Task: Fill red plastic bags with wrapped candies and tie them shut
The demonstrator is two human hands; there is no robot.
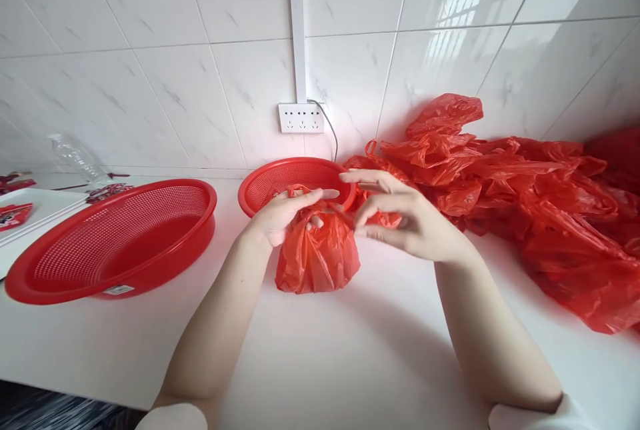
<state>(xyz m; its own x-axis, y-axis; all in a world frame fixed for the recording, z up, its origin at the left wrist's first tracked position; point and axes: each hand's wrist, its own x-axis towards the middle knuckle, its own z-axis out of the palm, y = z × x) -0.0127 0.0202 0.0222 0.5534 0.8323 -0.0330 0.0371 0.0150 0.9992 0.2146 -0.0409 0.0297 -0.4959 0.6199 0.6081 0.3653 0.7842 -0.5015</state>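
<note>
A filled red plastic bag [319, 257] is on the white table in front of me, its top gathered. My left hand [285, 213] grips the bag's neck, thumb stretched across the top and fingertips showing through beneath. Just to the bag's right is my right hand [393, 210], its fingers curved and apart with nothing seen between them. Whether a right fingertip touches the bag's edge I cannot tell. Behind both hands stands a round red plastic basket [260, 180], partly covered by the bag and the left hand; its contents are mostly hidden.
A larger red basket [165, 230] stands on the left. Beyond it are a clear plastic bottle [77, 157] and white trays [45, 207] with a red packet. Many red plastic bags [505, 183] are heaped along the right. A power strip [301, 118] with a cable is on the tiled wall.
</note>
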